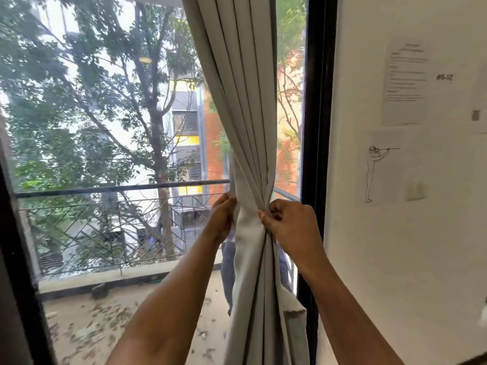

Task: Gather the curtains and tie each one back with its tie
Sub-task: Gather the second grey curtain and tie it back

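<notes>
Head view. A pale curtain (245, 127) hangs at the right side of the window, just beside the dark window frame (319, 101), its pleats drawn in to a narrow waist at about the height of the balcony railing (105, 189). The left hand (224, 217) grips the bundle's left edge, with its fingers hidden behind the cloth. The right hand (287, 225) is clenched on the folds at the waist, fingertips pinching the fabric. Gathering of this curtain appears essentially complete. No tie can be made out around the waist, so the tying step is judged still to do; a grey strip low at the curtain's right edge cannot be identified. No second curtain is in view. Printed paper (405, 83) and a line drawing (379, 169) are fixed to the wall at right.
</notes>
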